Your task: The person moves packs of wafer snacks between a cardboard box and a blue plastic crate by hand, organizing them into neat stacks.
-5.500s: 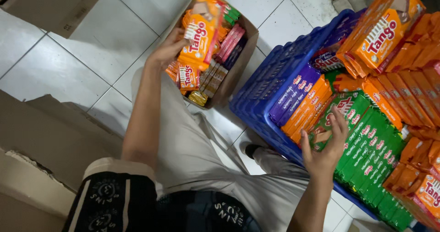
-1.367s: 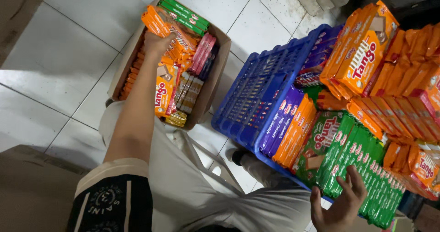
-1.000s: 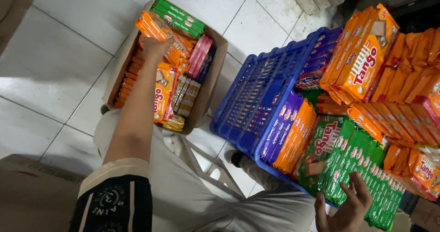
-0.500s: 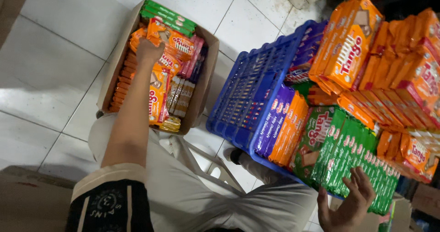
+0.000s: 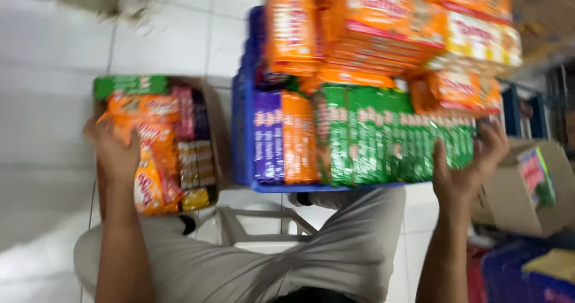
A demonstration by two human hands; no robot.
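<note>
Seemingly well along with the cardboard box (image 5: 220, 136) at left-centre of frame: packed nearly to the rim with packets on edge, green at its top end, pink and brown along the right side, orange packets (image 5: 153, 165) bulging up on the left. Judged little room left in there. Plenty remaining in the blue crate (image 5: 242, 136) at centre, though: filled w/ purple packets (image 5: 268, 136), a row of orange, then a long run of green packets (image 5: 389, 141), plus a big orange stack (image 5: 383, 21) piled across the top of frame.

Had L hand (image 5: 117, 154) down on the orange packets in the box, thumb over their upper edge. Couldn't tell through the blur whether clenched on them or just pressing. Kept R hand (image 5: 466, 166) at centre-right against the end of the green row, fingers spread and unclenched, grasping nothing, only touching the wrappers.

Around: white plastic stool (image 5: 257, 234) at lower centre, between the box and grey trousers (image 5: 347, 255); pale tiled floor (image 5: 54, 69) across the left; small carton (image 5: 509, 202) at right edge w/ a coloured packet poking out; more blue crates bottom right.

In the way: orange stack overhanging the green row from above, so likely to slip if the row got pulled; stool crowding the gap below box and crate. Whole view smeared, so fine detail lost.
</note>
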